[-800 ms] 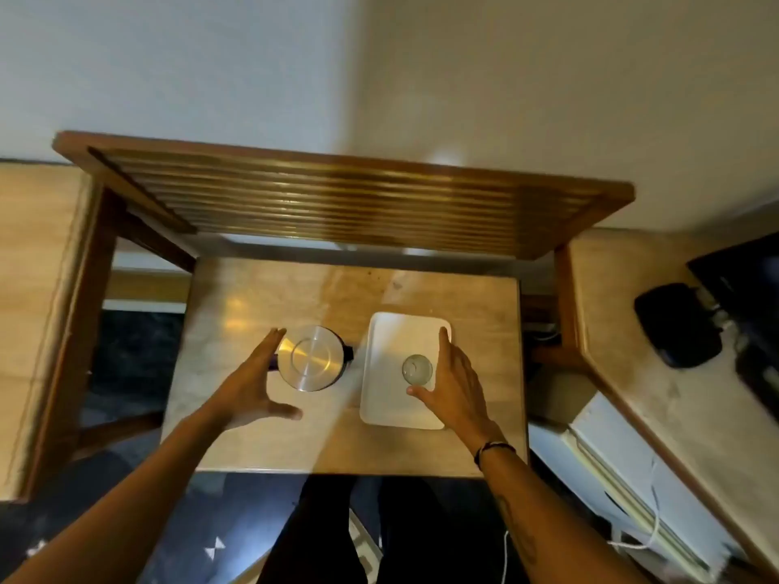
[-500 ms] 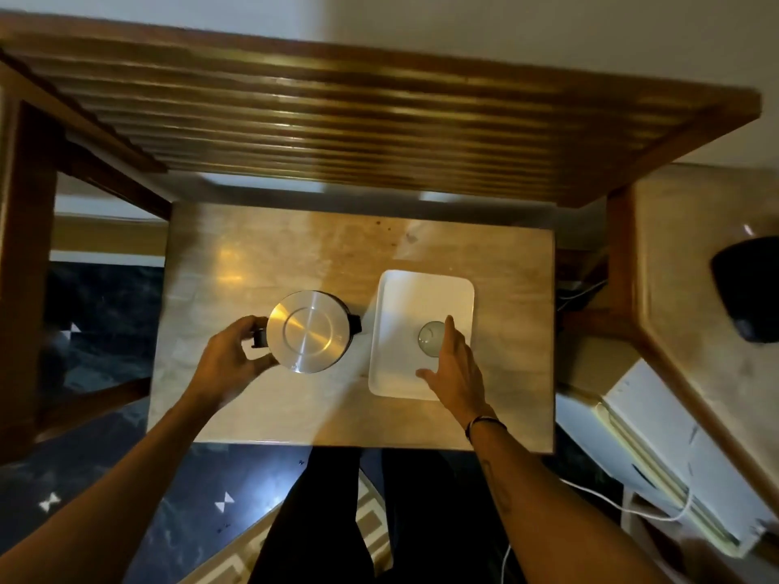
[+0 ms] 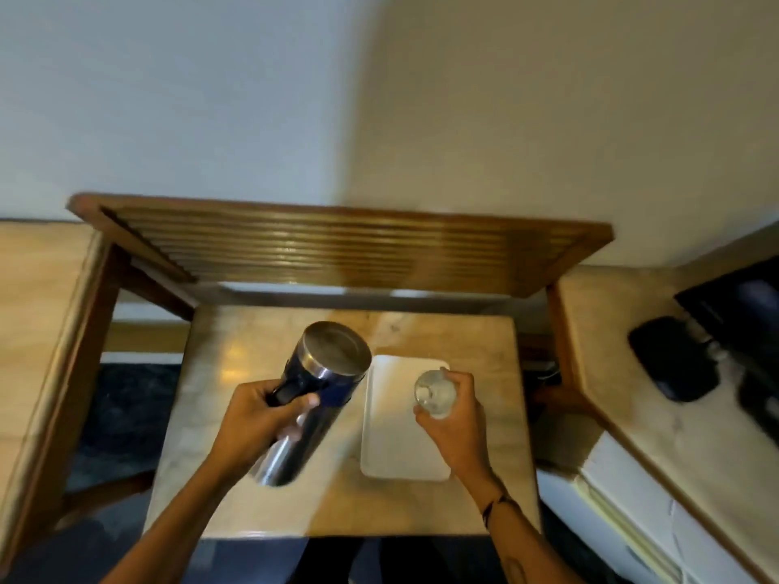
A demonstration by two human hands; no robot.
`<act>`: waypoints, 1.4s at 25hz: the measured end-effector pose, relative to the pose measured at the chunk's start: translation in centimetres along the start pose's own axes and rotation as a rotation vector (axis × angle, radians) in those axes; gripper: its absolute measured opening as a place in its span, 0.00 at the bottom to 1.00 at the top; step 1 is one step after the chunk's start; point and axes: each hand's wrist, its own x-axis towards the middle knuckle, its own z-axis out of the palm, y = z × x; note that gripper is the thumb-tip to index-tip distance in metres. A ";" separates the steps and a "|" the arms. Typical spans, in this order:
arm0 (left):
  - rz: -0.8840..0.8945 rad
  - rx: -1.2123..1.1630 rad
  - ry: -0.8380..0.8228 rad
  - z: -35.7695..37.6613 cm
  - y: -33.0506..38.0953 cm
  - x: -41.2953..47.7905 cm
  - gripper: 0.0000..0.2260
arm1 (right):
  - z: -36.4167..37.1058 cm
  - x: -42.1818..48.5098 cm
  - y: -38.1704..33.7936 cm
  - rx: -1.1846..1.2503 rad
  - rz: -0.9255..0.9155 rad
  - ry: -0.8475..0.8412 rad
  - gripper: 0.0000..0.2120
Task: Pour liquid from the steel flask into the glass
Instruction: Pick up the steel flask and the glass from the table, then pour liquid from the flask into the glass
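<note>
The steel flask (image 3: 314,398) is lifted off the small table (image 3: 253,339) and tilted, its lidded top pointing up and to the right. My left hand (image 3: 257,419) is wrapped around its black handle. A small clear glass (image 3: 434,392) is held by my right hand (image 3: 457,423) just above the white tray (image 3: 396,448). The flask's top is a short way left of the glass, not touching it. The frame is blurred, so I cannot tell whether the lid is on tight.
A slatted wooden rack (image 3: 337,246) overhangs the back of the table. A stone counter (image 3: 624,373) on the right holds a black object (image 3: 670,360). Another counter (image 3: 33,309) stands at the left. White boxes (image 3: 632,499) sit low at the right.
My left hand closed on the handle and lifted and tilted the flask. My right hand took hold of the glass and raised it slightly. The camera tilted up.
</note>
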 end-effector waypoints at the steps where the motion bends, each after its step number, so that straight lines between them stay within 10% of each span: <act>1: 0.028 -0.049 0.028 -1.4 3.2 -1.3 0.15 | -2.1 -0.3 -2.9 0.041 -0.067 0.011 0.37; 7: 0.382 -0.269 -0.160 -9.9 28.0 -7.7 0.31 | -16.1 -2.2 -24.8 0.230 -0.445 0.039 0.30; 15: 0.771 0.263 -0.222 -15.1 61.0 -17.5 0.32 | -32.6 -8.7 -45.8 0.336 -0.817 0.077 0.35; 35: 0.957 1.233 -0.023 -8.9 77.8 -27.2 0.28 | -37.3 -12.3 -52.8 0.319 -0.877 0.196 0.25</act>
